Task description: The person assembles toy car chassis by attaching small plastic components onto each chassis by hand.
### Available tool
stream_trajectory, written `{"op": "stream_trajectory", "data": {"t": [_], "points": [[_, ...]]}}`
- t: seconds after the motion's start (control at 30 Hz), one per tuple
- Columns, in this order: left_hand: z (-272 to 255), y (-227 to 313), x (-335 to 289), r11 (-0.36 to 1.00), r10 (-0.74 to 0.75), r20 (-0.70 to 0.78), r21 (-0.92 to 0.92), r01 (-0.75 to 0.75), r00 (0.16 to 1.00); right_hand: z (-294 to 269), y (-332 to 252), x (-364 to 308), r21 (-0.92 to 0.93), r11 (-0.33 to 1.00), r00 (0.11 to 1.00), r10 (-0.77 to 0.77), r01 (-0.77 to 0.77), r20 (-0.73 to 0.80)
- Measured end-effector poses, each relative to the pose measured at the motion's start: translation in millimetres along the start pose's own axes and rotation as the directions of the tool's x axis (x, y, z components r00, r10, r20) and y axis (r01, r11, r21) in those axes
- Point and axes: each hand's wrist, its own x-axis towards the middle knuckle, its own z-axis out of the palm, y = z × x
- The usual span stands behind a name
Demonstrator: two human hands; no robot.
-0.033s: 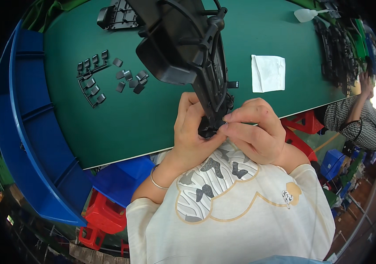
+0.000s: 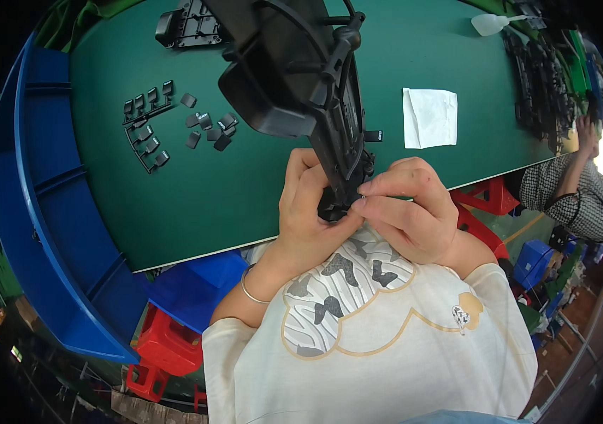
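A long black plastic frame with curved bars and a boxy side piece (image 2: 266, 99) stands tilted up from the near edge of the table. My left hand (image 2: 303, 222) is closed round its lower end, thumb toward the tip. My right hand (image 2: 418, 212) pinches thumb and forefinger together right against that same end. Something tiny and pale shows at those fingertips, too small to name. Just beyond the right hand, a small black tab (image 2: 373, 136) lies beside the frame.
Several black tabs (image 2: 222, 141) lie loose at the left by a sprue of similar tabs (image 2: 149, 113). A blue trough (image 2: 61, 184) borders the table's left side. White paper (image 2: 430, 119) lies to the right; black parts (image 2: 541, 85) are piled beyond, near another person (image 2: 570, 191).
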Motion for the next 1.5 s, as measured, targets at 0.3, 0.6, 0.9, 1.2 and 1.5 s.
{"op": "stream_trajectory", "data": {"t": [0.3,0.6,0.9,1.2,1.5], "points": [[0,0,3,0.995,0.080,-0.015,0.061,-0.079,0.997,0,0,0,0.010,1.000,1.000,-0.004,0.004,-0.002],[0,0,5,0.991,0.109,-0.014,0.076,-0.108,0.994,1,0,-1,0.035,0.999,0.999,0.020,-0.019,-0.028],[0,-1,1,0.995,0.076,-0.017,0.065,-0.075,0.997,5,0,-1,0.069,0.996,0.997,0.060,-0.058,-0.040],[-1,-2,-1,0.974,0.154,-0.038,0.172,-0.145,0.987,3,-1,0,0.121,0.985,0.992,0.122,-0.123,0.019],[6,-5,-9,0.985,-0.006,-0.119,0.170,0.027,0.993,-12,-12,-6,0.546,0.264,0.550,0.693,-0.795,0.466]]}}
